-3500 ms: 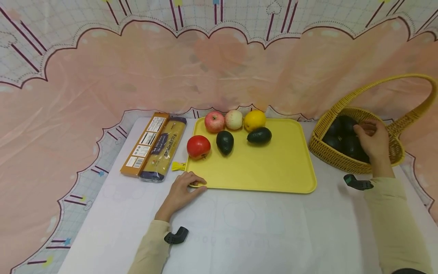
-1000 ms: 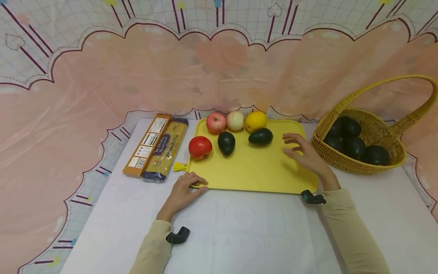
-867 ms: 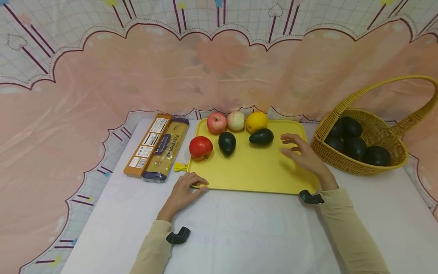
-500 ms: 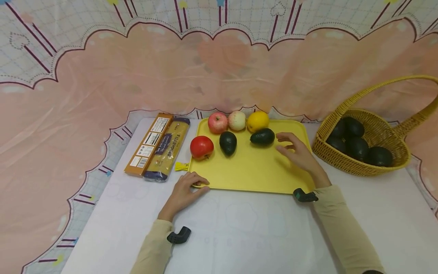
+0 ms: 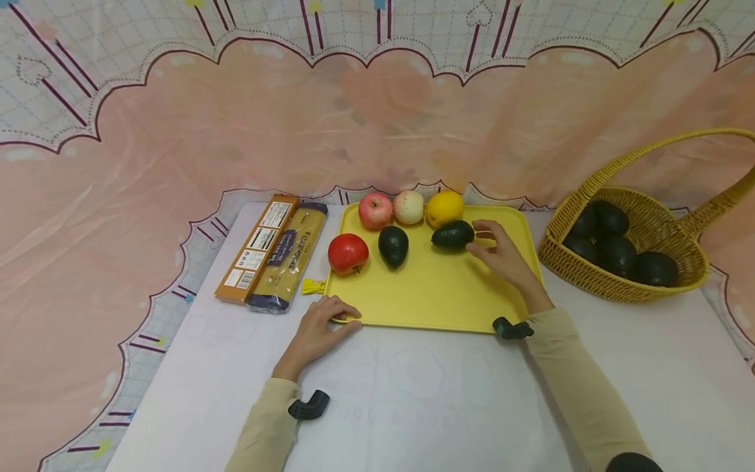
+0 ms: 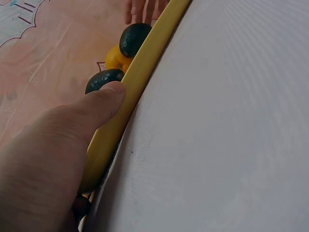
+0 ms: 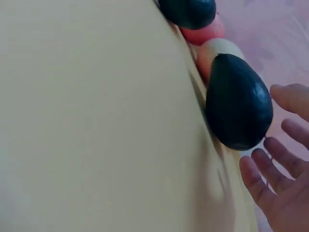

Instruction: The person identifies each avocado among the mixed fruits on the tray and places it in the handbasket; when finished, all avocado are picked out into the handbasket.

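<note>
My left hand grips the near left corner of the yellow tray; in the left wrist view its thumb lies along the rim. At the tray's right part, my right hand hovers with spread, slightly bent fingers right beside a dark green avocado. The right wrist view has that avocado just off the fingertips. A second avocado lies further left, near a red tomato. Along the tray's back sit a red apple, a pale apple and a lemon.
A wicker basket with a tall handle stands to the right and holds several avocados. Left of the tray lie a spaghetti packet and an orange-brown box. A small yellow tag touches the tray's left side.
My right hand has come out of the basket and moved left over the tray, up to the right-hand avocado. My left hand stays at the tray corner.
</note>
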Available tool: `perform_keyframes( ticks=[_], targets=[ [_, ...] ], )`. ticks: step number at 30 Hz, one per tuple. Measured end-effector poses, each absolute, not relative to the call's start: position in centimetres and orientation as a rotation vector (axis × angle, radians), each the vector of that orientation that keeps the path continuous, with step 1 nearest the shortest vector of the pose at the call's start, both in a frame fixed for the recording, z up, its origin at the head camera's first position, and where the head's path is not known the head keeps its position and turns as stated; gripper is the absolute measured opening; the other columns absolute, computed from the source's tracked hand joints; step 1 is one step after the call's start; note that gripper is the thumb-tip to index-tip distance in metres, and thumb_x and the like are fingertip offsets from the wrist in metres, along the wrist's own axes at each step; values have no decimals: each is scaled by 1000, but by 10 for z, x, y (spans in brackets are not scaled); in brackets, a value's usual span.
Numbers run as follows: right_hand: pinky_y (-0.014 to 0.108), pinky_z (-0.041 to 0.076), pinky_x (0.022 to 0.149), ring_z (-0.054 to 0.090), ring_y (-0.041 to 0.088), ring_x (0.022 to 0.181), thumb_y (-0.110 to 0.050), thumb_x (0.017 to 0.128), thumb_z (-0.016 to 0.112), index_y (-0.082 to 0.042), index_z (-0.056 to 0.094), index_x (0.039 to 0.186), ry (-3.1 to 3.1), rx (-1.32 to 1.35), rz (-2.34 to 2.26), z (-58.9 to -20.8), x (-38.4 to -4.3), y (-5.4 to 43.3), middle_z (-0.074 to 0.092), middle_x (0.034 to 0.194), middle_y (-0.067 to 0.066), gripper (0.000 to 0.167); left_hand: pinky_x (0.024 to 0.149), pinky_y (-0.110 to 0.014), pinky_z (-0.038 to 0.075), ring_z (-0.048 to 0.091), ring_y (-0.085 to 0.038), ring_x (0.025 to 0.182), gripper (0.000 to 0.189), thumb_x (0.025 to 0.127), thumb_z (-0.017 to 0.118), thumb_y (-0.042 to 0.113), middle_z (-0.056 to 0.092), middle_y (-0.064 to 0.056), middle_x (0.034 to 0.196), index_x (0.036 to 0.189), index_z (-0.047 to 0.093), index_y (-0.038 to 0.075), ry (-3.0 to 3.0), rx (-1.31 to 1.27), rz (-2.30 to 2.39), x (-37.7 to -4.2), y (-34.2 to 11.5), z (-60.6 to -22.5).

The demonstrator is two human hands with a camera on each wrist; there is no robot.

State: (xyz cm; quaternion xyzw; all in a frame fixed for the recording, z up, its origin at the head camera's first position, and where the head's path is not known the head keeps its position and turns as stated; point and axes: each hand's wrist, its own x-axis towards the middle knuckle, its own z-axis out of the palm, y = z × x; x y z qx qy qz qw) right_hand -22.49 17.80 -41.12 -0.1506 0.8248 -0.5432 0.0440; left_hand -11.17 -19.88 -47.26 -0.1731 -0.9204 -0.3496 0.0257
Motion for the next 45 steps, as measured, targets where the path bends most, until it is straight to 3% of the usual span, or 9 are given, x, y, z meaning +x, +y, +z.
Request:
perform_keyframes(
  ticks=[11, 21, 28, 35, 45],
  targets=[
    [53, 33, 106, 32, 40, 135, -38, 89, 63, -10, 18, 149, 2533, -281, -1530, -445, -251, 174, 24, 153, 20, 81, 77, -29, 38, 46, -3, 83, 16, 82, 72, 37, 58, 17, 88, 96, 68, 31, -2843, -540, -1076, -112, -196, -471],
    [48, 35, 100, 41, 36, 113, -41, 83, 70, -6, 36, 139, 2612, -253, -1442, -449, -253, 172, 35, 130, 22, 75, 78, -29, 38, 46, -3, 83, 16, 81, 73, 34, 57, 17, 87, 96, 68, 32, -2865, -522, -1081, -111, -194, -472],
    [48, 34, 102, 44, 34, 118, -46, 78, 74, -7, 32, 133, 2545, -195, -1492, -443, -245, 177, 42, 133, 19, 79, 78, -29, 37, 45, -3, 83, 16, 82, 73, 36, 57, 17, 87, 97, 68, 32, -2856, -535, -1086, -109, -194, -472],
    [53, 35, 102, 44, 34, 123, -52, 77, 72, -20, 42, 140, 2645, -242, -1438, -435, -235, 179, 45, 141, 15, 76, 78, -29, 37, 46, -3, 83, 15, 82, 72, 37, 58, 17, 88, 96, 68, 32, -2850, -538, -1075, -111, -196, -472],
    [44, 41, 90, 51, 27, 111, -42, 78, 75, -23, 49, 134, 2701, -233, -1590, -427, -225, 192, 51, 134, 9, 65, 78, -29, 37, 46, -2, 83, 17, 82, 70, 41, 58, 18, 88, 97, 67, 33, -2850, -530, -1065, -111, -199, -474]
  ],
)
